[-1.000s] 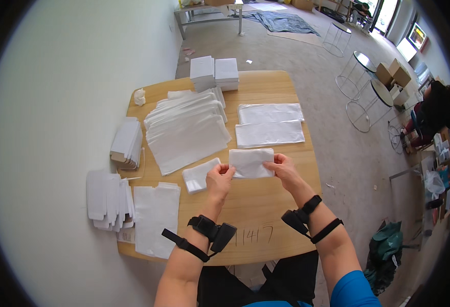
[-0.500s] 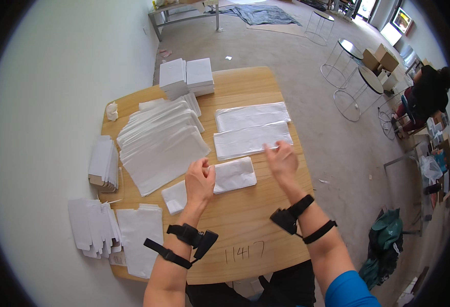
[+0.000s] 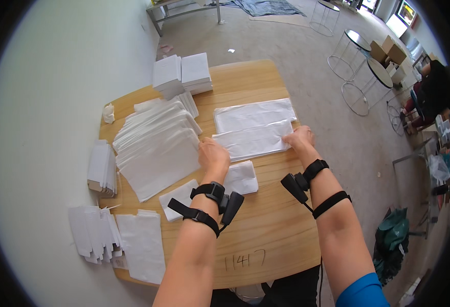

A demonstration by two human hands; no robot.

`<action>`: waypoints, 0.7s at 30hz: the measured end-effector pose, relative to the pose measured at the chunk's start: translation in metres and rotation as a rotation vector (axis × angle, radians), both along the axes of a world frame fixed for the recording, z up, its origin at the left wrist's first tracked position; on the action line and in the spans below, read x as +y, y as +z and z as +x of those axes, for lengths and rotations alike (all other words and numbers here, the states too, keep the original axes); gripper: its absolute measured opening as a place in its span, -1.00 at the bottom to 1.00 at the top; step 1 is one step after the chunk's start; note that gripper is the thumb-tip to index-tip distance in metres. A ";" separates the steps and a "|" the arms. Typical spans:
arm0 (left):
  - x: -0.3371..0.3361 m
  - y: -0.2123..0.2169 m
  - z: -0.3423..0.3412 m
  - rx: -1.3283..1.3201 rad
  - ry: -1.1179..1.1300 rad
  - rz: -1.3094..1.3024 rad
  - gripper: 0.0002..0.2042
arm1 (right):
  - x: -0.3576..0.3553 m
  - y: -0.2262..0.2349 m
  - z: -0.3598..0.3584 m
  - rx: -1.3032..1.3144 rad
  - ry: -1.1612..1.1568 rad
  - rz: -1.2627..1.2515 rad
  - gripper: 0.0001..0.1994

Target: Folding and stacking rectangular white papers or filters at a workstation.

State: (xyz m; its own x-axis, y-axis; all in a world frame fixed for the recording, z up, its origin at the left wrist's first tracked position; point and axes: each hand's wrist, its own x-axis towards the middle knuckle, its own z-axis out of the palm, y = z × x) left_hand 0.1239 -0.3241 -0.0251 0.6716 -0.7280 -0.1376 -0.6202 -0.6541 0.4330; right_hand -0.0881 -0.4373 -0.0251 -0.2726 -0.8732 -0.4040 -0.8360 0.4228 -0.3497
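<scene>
My right hand (image 3: 301,140) pinches the right end of a long folded white sheet (image 3: 255,140), which looks like thin paper or film and creases at the fingertips. At its left end my left hand (image 3: 215,156) is closed around the edge, fingers partly hidden. Just beyond lies a second folded white strip (image 3: 253,114), parallel to the first. A third folded white strip (image 3: 243,176) lies nearer to me, partly covered by my left wrist. To the left, a fanned pile of flat white sheets (image 3: 156,146) spreads over the wooden table (image 3: 271,225).
Two stacks of white boxes or cards (image 3: 195,71) stand at the table's back. Flat white cartons (image 3: 101,166) and more folded cartons (image 3: 92,230) line the left edge by the wall, beside a white sheet pile (image 3: 140,245). Round stools (image 3: 379,71) and a seated person are off right.
Both hands have moved forward from around the near strip to the ends of the middle strip and closed on it. The view has shifted slightly.
</scene>
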 end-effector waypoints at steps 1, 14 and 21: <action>-0.003 0.002 0.000 0.059 0.085 0.067 -0.69 | -0.001 -0.002 0.001 -0.002 -0.004 0.003 -0.60; -0.016 -0.016 0.006 0.011 0.146 0.092 -0.66 | 0.016 -0.014 0.004 -0.193 0.102 -0.280 -0.76; 0.009 0.030 0.008 0.405 -0.146 -0.335 -0.79 | 0.028 0.010 -0.025 -0.699 0.076 -0.398 -0.78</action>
